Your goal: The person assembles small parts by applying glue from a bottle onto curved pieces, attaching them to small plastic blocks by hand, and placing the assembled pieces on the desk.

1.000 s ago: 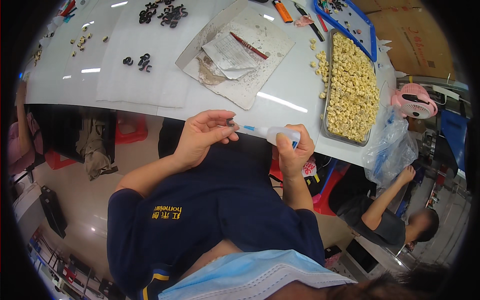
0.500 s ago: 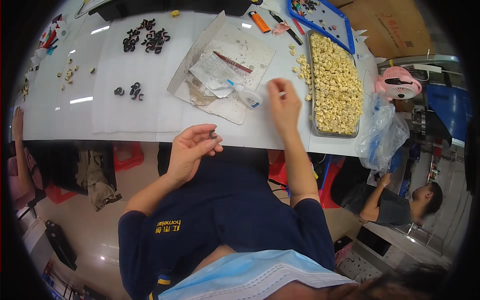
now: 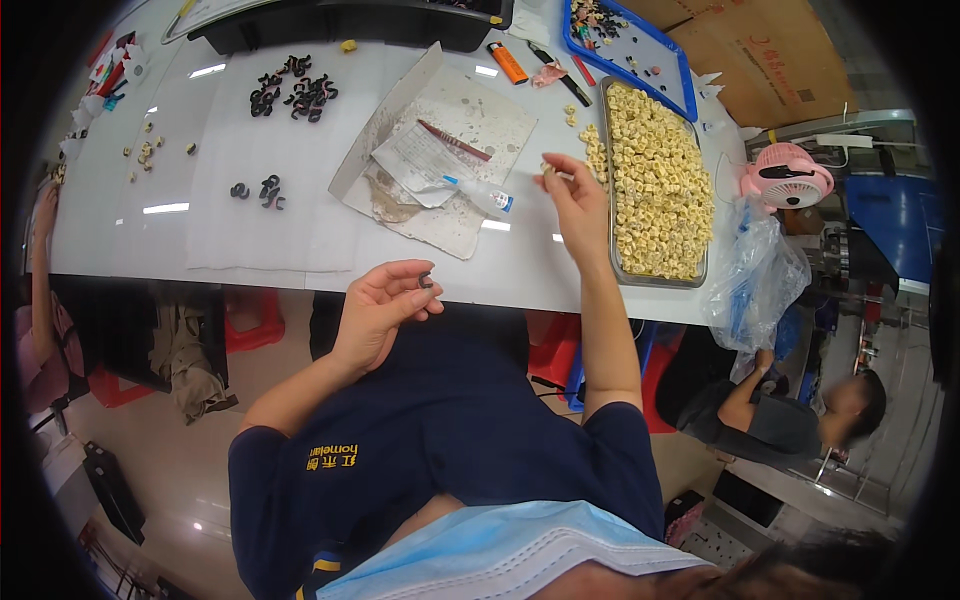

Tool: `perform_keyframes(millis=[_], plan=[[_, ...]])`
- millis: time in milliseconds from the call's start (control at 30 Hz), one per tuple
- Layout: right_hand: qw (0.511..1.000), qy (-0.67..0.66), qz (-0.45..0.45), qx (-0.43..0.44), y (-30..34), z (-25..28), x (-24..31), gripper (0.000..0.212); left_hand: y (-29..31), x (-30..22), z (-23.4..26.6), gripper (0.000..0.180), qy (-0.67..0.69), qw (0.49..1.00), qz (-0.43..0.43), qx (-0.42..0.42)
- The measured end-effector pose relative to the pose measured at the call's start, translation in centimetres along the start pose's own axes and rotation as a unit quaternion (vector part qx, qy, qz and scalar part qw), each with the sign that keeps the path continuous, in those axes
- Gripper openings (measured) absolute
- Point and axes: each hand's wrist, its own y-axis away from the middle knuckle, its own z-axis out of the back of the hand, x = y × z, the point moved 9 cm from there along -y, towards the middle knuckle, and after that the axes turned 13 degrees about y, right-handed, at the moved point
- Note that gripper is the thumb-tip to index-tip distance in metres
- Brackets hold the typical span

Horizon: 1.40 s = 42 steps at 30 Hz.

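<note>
Between the thumb and fingers of my left hand (image 3: 385,308) is a small dark curved piece (image 3: 426,280), held just over the table's near edge. My right hand (image 3: 580,208) is above the table, left of the tray of yellow pieces, its fingertips pinched on a small pale yellowish piece (image 3: 548,170), partly hidden. A white squeeze bottle with a blue tip (image 3: 492,199) lies on the stained cardboard (image 3: 460,230), beside a paper sheet (image 3: 405,160) and a dark red stick (image 3: 455,141).
A metal tray (image 3: 612,255) heaped with small yellow pieces stands at right. Dark curved pieces (image 3: 310,97) lie in groups on a white sheet (image 3: 230,235). Farther back are an orange lighter (image 3: 508,63), a blue tray (image 3: 685,85) and a black bin (image 3: 350,32). Another person sits at right.
My right hand has turned slightly, and the pale piece at its fingertips shows more plainly. The left hand keeps its hold on the dark piece. The whole view has shifted a little.
</note>
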Motion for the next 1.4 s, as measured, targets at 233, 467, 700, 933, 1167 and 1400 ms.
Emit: perform_keyframes(millis=[233, 467, 700, 933, 1167, 1400], plan=[[0.966, -0.232, -0.069, 0.090, 7.5, -1.8, 2.7, 0.023, -0.6, 0.9, -1.3, 0.033, -0.012, 0.999, 0.031, 0.000], [0.968, -0.118, 0.201, 0.098, 9.0, -0.1, 9.5, 0.038, -0.9, 2.0, -2.5, 0.031, 0.010, 0.996, 0.087, 0.001], [0.951, -0.069, 0.290, 0.085, 9.6, -0.8, 11.4, 0.045, -0.5, 3.0, -2.8, 0.030, 0.079, 0.988, 0.131, 0.029], [0.965, -0.117, 0.214, 0.101, 10.1, -1.4, 10.1, 0.044, -0.3, 2.8, -3.2, 0.029, 0.057, 0.986, 0.142, 0.066], [0.955, -0.118, 0.244, 0.124, 9.9, -1.2, 11.4, 0.032, -0.7, 1.8, -4.0, 0.025, -0.028, 0.984, 0.110, 0.137], [0.928, -0.169, 0.268, 0.195, 10.2, -1.1, 12.5, 0.024, -1.1, 0.8, -4.9, 0.022, -0.195, 0.945, 0.090, 0.245]])
